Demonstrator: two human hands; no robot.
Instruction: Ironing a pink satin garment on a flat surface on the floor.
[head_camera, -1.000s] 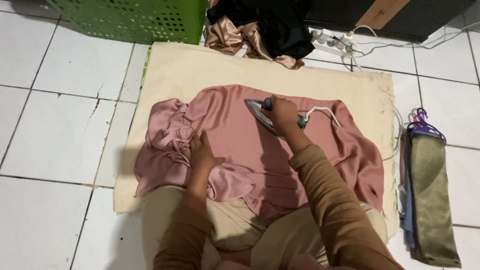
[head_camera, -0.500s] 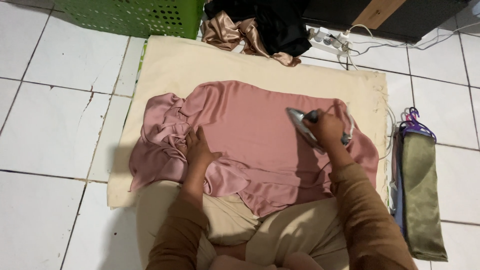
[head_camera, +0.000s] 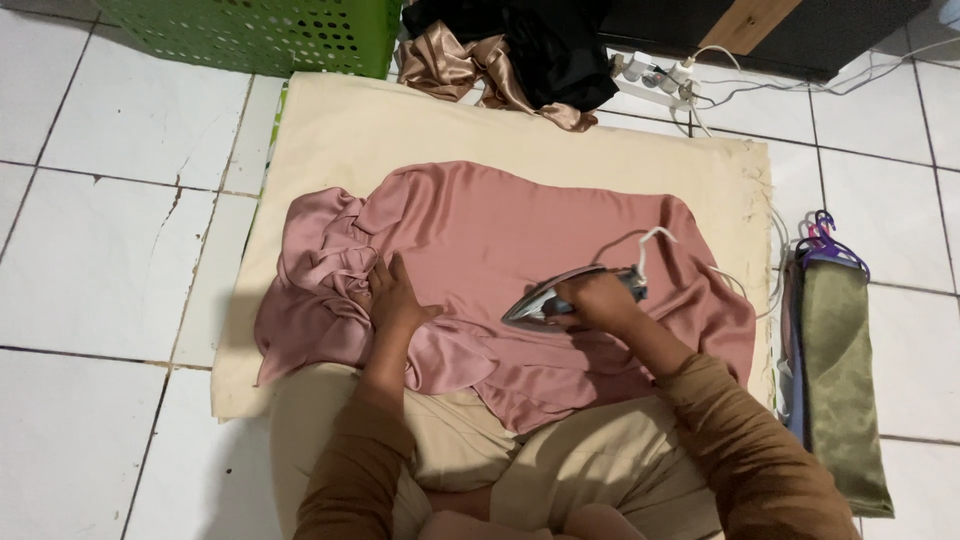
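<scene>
Pink cloth (head_camera: 500, 250), satin-smooth with a soft sheen, lies spread over a cream mat (head_camera: 330, 130) on the white tiled floor (head_camera: 100, 260). Its left end is bunched into thick folds and ruffles; its middle and right parts lie flat, and its near edge hangs over the person's lap in a few loose folds.

At far left, beyond the mat's top corner, stands a green basket (head_camera: 260, 30) of plastic with round holes in its wall. The left hand (head_camera: 395, 300) rests flat on the cloth just beside the bunched folds, fingers spread and released, pressing the fabric down and gripping nothing. Beyond the mat's far edge, near the middle, lies a heap of clothes (head_camera: 510, 50), bronze satin under black fabric. The right hand (head_camera: 600, 300) is clenched round the handle of an iron (head_camera: 545, 298), whose silver sole sits on the flat part of the cloth with its tip pointing left; a white cord (head_camera: 650, 240) loops up from its rear. A white power strip (head_camera: 650, 75) lies on the floor past the mat's top right corner, with cables running off it. At far right, on the tiles beside the mat, lies an olive garment (head_camera: 840, 380) on purple hangers (head_camera: 825, 240).
</scene>
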